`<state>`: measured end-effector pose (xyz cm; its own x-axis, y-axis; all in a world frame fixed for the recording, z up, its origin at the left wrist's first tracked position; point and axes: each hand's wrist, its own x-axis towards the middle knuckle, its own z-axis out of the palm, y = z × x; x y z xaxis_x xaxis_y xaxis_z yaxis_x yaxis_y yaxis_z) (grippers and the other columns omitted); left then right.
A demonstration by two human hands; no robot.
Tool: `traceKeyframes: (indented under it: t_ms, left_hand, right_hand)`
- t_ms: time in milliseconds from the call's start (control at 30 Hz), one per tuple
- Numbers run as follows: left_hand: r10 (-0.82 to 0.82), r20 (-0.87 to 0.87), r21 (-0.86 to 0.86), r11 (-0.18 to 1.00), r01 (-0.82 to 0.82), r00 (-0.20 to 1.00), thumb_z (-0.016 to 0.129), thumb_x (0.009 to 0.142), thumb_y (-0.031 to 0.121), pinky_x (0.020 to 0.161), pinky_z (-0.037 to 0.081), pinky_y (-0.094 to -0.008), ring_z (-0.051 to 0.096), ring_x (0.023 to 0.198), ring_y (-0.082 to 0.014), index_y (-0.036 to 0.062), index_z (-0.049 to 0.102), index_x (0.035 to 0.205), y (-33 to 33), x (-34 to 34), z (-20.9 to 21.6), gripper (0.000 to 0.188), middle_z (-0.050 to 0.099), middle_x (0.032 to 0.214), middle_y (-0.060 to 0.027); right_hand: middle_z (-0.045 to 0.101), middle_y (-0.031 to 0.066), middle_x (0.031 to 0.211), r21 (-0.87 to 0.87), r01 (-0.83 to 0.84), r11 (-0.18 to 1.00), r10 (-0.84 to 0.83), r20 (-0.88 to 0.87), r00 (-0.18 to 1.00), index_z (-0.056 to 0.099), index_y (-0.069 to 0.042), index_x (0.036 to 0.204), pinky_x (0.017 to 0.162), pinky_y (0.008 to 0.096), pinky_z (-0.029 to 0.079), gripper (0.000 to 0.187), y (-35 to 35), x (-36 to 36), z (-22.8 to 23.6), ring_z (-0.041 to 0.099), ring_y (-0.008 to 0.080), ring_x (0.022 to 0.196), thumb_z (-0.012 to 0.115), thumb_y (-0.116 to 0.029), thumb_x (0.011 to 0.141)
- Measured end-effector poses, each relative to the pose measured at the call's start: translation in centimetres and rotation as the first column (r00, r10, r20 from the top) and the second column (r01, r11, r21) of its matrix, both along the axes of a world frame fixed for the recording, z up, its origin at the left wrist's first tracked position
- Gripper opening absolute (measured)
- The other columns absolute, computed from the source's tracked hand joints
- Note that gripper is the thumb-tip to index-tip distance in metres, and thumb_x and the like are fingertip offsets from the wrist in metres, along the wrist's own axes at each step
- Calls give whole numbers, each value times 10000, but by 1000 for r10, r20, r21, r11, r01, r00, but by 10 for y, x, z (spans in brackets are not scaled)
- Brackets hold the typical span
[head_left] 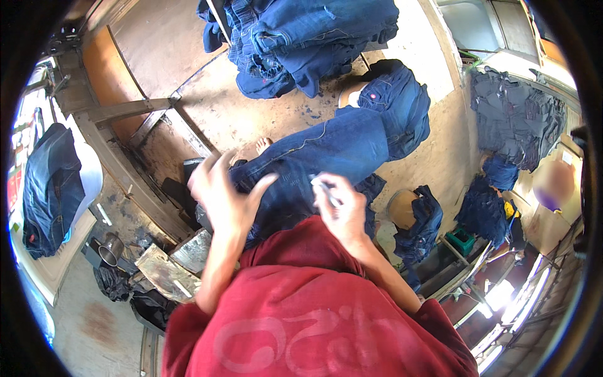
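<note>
A pair of dark blue jeans (314, 151) stretches from my lap away to the right, with a pale seam line and faint light marks on the cloth. My left hand (221, 191) hovers at the near left edge of the jeans, fingers spread and blurred by motion, nothing in it. Over the near middle of the cloth, my right hand (342, 207) is closed on a small pale, stick-like tool (327, 192); its kind is too small to tell. Whether either hand touches the denim I cannot tell. The far end of the jeans meets a bunched denim bundle (405, 107).
A tall jeans pile (314, 44) stands ahead. On the right are grey garments (515, 116), a stool (402, 210) with draped denim (422, 229), a green crate (460, 240) and another person (554, 185). Folded jeans (53, 191) and a metal mug (111, 250) lie left.
</note>
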<state>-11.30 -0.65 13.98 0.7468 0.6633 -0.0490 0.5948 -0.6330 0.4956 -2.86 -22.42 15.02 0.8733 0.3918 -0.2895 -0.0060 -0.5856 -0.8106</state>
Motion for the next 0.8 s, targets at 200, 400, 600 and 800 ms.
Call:
traceKeyframes:
  t_ms: [200,400,600,800]
  left_hand:
    - [546,-233,-623,552,-554,805,1010,784,193,1015,490,-431,582,1102,-238,-34,628,1322,-72,-94,24,698,605,1182,-85]
    - [613,-288,-924,23,-381,735,802,911,82,962,601,-398,769,950,-292,17,784,1174,-76,-99,-7,272,806,1168,-96]
    - [164,-311,-940,-195,-279,936,823,962,130,1088,596,-511,748,1208,-321,-5,688,1412,-61,-71,11,488,768,1352,-152]
    - [359,-345,-792,-607,-63,867,748,847,-5,1157,565,-558,734,1236,-376,-54,574,1496,-75,-47,17,674,747,1360,-202]
  right_hand:
    - [835,131,887,71,84,994,-78,-84,993,727,30,1249,733,309,631,210,-53,23,-1,832,193,819,700,-107,1092]
    - [828,117,915,83,-13,996,14,-14,1000,734,18,1235,753,305,626,197,-74,28,10,827,178,848,707,-111,1089]
    - [825,90,886,81,-7,997,4,41,999,749,-8,1233,723,301,612,192,-97,22,38,820,166,817,724,-120,1079]
    - [827,96,895,82,29,996,-36,86,996,756,-10,1220,689,303,599,180,-113,10,51,818,163,803,717,-112,1078]
